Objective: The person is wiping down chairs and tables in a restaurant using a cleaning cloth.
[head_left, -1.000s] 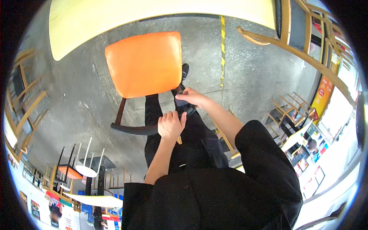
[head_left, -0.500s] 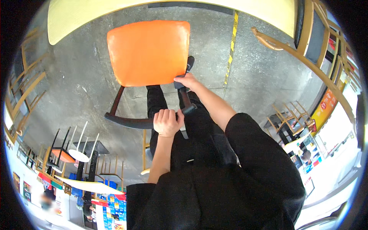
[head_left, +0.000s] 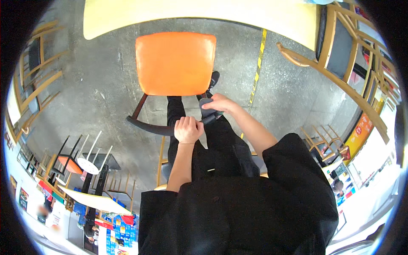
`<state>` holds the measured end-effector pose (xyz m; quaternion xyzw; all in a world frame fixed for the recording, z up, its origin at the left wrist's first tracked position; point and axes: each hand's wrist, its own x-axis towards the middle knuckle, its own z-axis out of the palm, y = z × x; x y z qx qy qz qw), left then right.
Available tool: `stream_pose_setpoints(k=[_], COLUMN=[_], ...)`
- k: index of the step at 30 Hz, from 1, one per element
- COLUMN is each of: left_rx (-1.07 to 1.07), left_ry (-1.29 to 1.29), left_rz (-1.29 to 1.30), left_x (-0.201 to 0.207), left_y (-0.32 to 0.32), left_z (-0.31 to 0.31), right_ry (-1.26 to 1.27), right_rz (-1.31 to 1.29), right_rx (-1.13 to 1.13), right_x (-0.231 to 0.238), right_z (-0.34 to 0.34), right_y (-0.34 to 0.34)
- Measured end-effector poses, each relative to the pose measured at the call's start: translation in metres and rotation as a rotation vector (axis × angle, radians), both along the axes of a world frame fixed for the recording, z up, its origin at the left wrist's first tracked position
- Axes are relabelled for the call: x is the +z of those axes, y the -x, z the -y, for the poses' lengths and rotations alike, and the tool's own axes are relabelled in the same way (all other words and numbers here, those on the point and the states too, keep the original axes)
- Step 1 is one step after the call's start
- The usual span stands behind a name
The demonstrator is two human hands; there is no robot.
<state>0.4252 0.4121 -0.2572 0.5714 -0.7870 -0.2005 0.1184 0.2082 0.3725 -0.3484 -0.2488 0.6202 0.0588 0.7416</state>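
While the person stands over it, the chair with the orange seat sits on the grey concrete floor, its seat toward the pale yellow tabletop at the far side and its dark curved backrest nearest the person. The left hand is on top of that backrest rail, its grip pressed together into a fist around the dark wood. The right hand is a little farther out and to the right, just past the seat's near right corner, its grip curled over a grey cloth that lies bunched against the chair back; the fingers pinch the cloth from above. Both hands are near each other, the left slightly nearer to the person. Black trouser legs and one dark shoe show below and beside the seat. A yellow line runs across the floor to the right of the chair. Wooden chairs stand along the right side, and more wooden frames line the left. Lower left, a small orange stool and some light frames stand well apart from the hands.
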Motion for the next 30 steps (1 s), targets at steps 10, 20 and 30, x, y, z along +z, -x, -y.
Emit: stream_pose_setpoints(k=[10,20,30], left_rx=[0.055,-0.036,-0.158], left_ry=[-0.31,-0.286,-0.717], left_rz=[-0.137,-0.147,0.419], left_x=[0.012,0.026,0.063], left_y=[-0.007,-0.133,-0.257], left_z=[0.011,0.08,0.099], right_ry=[0.272,0.525,0.564], right_rz=[-0.561,-0.987,-1.233], right_rx=[-0.112,-0.792,-1.012], right_x=[0.113,0.161,0.133], right_z=[-0.002,-0.085,-0.084], right_y=[0.009,-0.071,-0.2])
